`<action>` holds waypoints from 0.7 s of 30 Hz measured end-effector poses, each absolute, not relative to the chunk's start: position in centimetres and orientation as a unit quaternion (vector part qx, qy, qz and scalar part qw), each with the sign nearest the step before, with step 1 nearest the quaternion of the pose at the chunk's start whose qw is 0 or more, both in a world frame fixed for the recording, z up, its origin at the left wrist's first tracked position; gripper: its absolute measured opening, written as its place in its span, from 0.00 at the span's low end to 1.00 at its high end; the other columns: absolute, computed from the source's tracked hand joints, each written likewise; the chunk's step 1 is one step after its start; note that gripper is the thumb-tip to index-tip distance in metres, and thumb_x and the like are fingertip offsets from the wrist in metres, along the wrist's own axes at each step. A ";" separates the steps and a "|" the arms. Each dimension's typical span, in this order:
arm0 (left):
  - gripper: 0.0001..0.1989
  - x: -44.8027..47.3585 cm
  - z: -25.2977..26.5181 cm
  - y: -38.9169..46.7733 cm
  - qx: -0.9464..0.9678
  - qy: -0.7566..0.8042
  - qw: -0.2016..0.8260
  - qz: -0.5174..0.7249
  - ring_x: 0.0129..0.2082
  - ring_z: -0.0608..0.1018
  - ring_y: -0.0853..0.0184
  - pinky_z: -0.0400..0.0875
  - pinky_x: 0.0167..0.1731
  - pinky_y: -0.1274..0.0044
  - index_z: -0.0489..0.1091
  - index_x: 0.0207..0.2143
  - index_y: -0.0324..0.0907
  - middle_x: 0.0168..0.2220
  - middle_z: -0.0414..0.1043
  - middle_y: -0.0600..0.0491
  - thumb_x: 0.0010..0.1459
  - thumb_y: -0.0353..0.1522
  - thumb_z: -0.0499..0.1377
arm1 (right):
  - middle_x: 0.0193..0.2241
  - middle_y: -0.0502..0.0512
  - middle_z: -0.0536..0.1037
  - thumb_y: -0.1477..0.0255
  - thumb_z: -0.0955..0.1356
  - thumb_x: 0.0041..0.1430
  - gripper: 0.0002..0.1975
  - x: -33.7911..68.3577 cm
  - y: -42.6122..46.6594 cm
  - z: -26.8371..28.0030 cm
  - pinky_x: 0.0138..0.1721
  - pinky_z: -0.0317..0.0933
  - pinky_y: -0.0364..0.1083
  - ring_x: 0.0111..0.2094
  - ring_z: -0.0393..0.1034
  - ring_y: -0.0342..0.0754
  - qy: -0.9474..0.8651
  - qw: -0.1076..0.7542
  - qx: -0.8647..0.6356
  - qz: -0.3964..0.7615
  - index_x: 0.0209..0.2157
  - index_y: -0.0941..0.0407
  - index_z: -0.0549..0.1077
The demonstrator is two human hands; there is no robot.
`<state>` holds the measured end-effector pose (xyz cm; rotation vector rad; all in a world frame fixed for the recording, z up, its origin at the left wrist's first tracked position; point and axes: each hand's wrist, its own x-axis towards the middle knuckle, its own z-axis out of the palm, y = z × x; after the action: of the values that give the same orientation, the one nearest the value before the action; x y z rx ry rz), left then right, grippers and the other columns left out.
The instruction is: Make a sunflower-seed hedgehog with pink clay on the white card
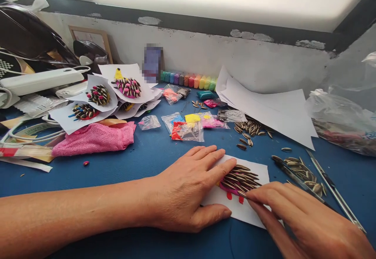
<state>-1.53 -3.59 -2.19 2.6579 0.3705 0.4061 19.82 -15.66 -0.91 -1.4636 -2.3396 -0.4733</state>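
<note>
My left hand [196, 186] lies open and flat, its fingers over the upper left of a small sheet of white paper [252, 216]. On the paper is a patch of magenta clay [232, 189] covered with rows of striped sunflower seeds [242, 176], with two red clay dabs [235, 198] below it. My right hand [299, 216] pinches a sunflower seed [242, 193] at the lower right edge of the clay. Beside that hand a dark slim tool [289, 169] slants past a pile of loose sunflower seeds [302, 173]; its lower end is hidden.
A metal tool [335, 190] lies at the right. Behind are more seeds [252, 128], bagged coloured clay [190, 128], blank paper sheets [264, 104] and a row of clay blocks [190, 80]. At left are a pink cloth [94, 138] and finished seed pictures [126, 85].
</note>
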 end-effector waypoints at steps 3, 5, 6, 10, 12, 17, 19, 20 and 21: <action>0.37 -1.6 -2.4 -3.6 0.956 0.130 0.210 0.157 0.67 0.60 0.46 0.55 0.64 0.56 0.52 0.68 0.36 0.66 0.57 0.34 0.63 0.45 0.57 | 0.32 0.50 0.80 0.75 0.62 0.68 0.08 19.7 -15.5 -0.9 0.34 0.65 0.44 0.32 0.75 0.45 -0.821 0.177 -0.512 -0.180 0.38 0.53 0.73; 0.37 -1.7 -2.4 -3.6 0.956 0.130 0.210 0.161 0.67 0.61 0.45 0.55 0.63 0.55 0.52 0.68 0.36 0.66 0.57 0.34 0.63 0.45 0.58 | 0.31 0.51 0.79 0.73 0.62 0.68 0.09 19.7 -15.3 -0.8 0.34 0.65 0.44 0.31 0.74 0.45 -0.824 0.166 -0.512 -0.178 0.38 0.53 0.74; 0.37 -1.7 -2.4 -3.6 0.955 0.131 0.209 0.163 0.66 0.61 0.45 0.56 0.63 0.55 0.52 0.68 0.36 0.66 0.58 0.34 0.63 0.45 0.58 | 0.31 0.52 0.79 0.73 0.62 0.68 0.09 19.6 -15.2 -0.8 0.34 0.65 0.44 0.31 0.74 0.45 -0.825 0.160 -0.513 -0.174 0.38 0.53 0.74; 0.37 -1.7 -2.3 -3.6 0.956 0.126 0.201 0.172 0.66 0.62 0.44 0.57 0.62 0.56 0.54 0.66 0.35 0.65 0.59 0.32 0.62 0.45 0.59 | 0.31 0.53 0.78 0.73 0.62 0.68 0.09 19.6 -15.1 -0.7 0.32 0.64 0.43 0.31 0.73 0.45 -0.829 0.163 -0.508 -0.167 0.38 0.53 0.75; 0.37 -1.6 -2.4 -3.6 0.957 0.124 0.197 0.172 0.65 0.62 0.44 0.57 0.62 0.56 0.54 0.66 0.34 0.65 0.59 0.32 0.62 0.44 0.59 | 0.32 0.53 0.78 0.74 0.63 0.68 0.09 19.5 -15.1 -0.8 0.31 0.64 0.42 0.31 0.73 0.44 -0.827 0.171 -0.510 -0.165 0.38 0.53 0.75; 0.37 -1.6 -2.3 -3.6 0.959 0.125 0.193 0.164 0.66 0.62 0.44 0.57 0.62 0.56 0.54 0.67 0.35 0.65 0.59 0.32 0.63 0.44 0.59 | 0.30 0.52 0.77 0.74 0.63 0.67 0.10 19.5 -15.2 -1.1 0.29 0.63 0.41 0.30 0.72 0.43 -0.826 0.169 -0.515 -0.154 0.37 0.53 0.75; 0.37 -1.6 -2.3 -3.6 0.960 0.127 0.192 0.160 0.66 0.62 0.44 0.57 0.62 0.55 0.54 0.67 0.35 0.65 0.59 0.32 0.63 0.44 0.58 | 0.29 0.51 0.75 0.74 0.62 0.67 0.10 19.5 -15.2 -1.2 0.29 0.62 0.40 0.29 0.71 0.43 -0.825 0.151 -0.525 -0.145 0.37 0.52 0.75; 0.37 -1.6 -2.3 -3.6 0.960 0.128 0.191 0.158 0.66 0.62 0.44 0.56 0.63 0.55 0.53 0.67 0.36 0.65 0.59 0.33 0.63 0.45 0.58 | 0.28 0.51 0.75 0.75 0.62 0.67 0.10 19.5 -15.2 -1.2 0.29 0.62 0.40 0.29 0.71 0.43 -0.824 0.144 -0.529 -0.142 0.37 0.52 0.74; 0.37 -1.7 -2.3 -3.6 0.961 0.128 0.191 0.156 0.66 0.61 0.44 0.56 0.63 0.54 0.53 0.67 0.36 0.65 0.59 0.33 0.63 0.45 0.58 | 0.28 0.51 0.74 0.76 0.62 0.67 0.10 19.5 -15.3 -1.2 0.29 0.62 0.40 0.29 0.70 0.43 -0.823 0.138 -0.532 -0.142 0.37 0.52 0.74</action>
<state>-1.66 -3.61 -2.30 2.6993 0.3605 0.4373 19.54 -15.26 -1.16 -1.5386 -2.3809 -0.4110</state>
